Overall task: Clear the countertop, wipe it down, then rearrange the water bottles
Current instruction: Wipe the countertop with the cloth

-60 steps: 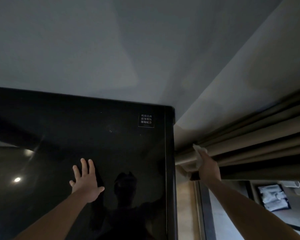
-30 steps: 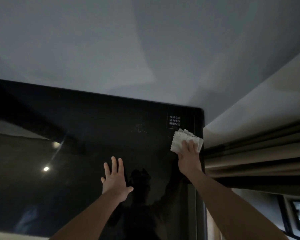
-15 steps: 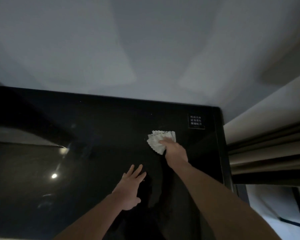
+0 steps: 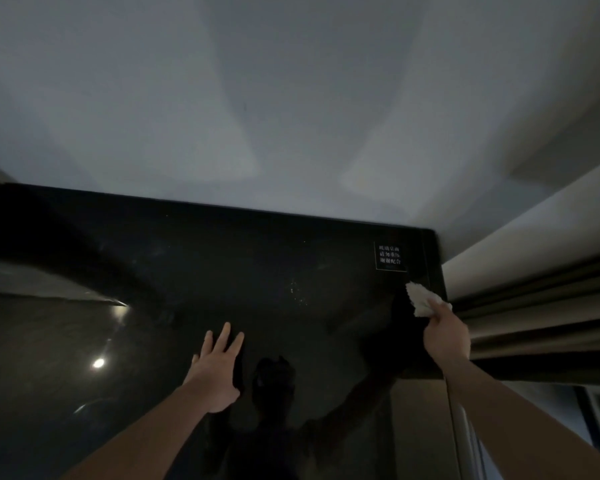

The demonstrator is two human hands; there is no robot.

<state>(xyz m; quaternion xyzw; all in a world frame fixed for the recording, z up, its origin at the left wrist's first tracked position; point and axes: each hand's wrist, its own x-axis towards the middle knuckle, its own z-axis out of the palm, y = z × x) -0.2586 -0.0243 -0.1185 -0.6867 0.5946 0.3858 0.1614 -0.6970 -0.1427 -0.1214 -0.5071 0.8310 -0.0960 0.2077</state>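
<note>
head | bench: glossy black, wall behind, small label at far right corner | left hand: flat on bench, grip spread, fingers straight | right hand: at bench's right edge, grip pinching white cloth just below label | curtain right of bench

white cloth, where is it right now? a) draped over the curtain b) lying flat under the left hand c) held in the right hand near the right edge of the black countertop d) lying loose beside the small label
c: the right hand grips the white cloth at the right edge of the black countertop, while the left hand lies flat and bare.
</note>
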